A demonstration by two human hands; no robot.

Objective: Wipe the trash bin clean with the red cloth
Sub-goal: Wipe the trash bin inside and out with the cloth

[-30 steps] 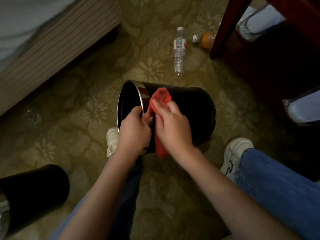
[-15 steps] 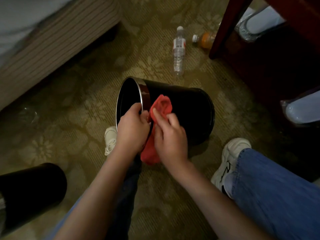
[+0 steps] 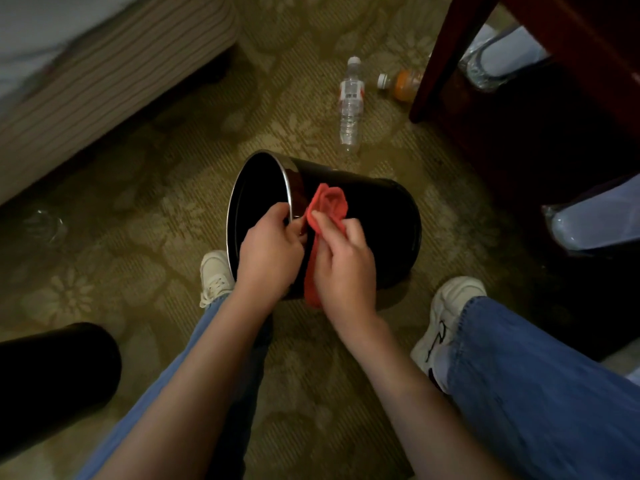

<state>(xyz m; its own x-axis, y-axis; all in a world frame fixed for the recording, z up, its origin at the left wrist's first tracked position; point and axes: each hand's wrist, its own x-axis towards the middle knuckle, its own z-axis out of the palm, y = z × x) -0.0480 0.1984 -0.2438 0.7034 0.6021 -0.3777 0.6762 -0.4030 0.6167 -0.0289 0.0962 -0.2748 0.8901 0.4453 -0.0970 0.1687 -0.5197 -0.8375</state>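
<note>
1. Trash bin [image 3: 381,220], black with a chrome rim, lay on its side on the patterned carpet between the person's shoes. Its long axis ran left to right, the mouth faced left, and it lay directly ahead of both hands.
2. A second black bin [image 3: 52,368] lay well apart at the lower left.
3. Left hand [image 3: 270,251] was curled over the rim at the near edge of the mouth, steadying the bin; it was the nearer hand to the opening, so I judged the inside an easy reach for it only if the cloth changed hands.
4. Right hand [image 3: 346,265] pinched the cloth and pressed it to the outer wall just beside the rim. Compared with half a second ago it sat slightly farther up the wall, while the bin and left hand had hardly shifted.
5. Red cloth [image 3: 329,202] was bunched above the right fingers, its tail hanging under the palm and less swung toward the left wrist than before.
6. A clear water bottle [image 3: 350,109] lay beyond the bin.
</note>
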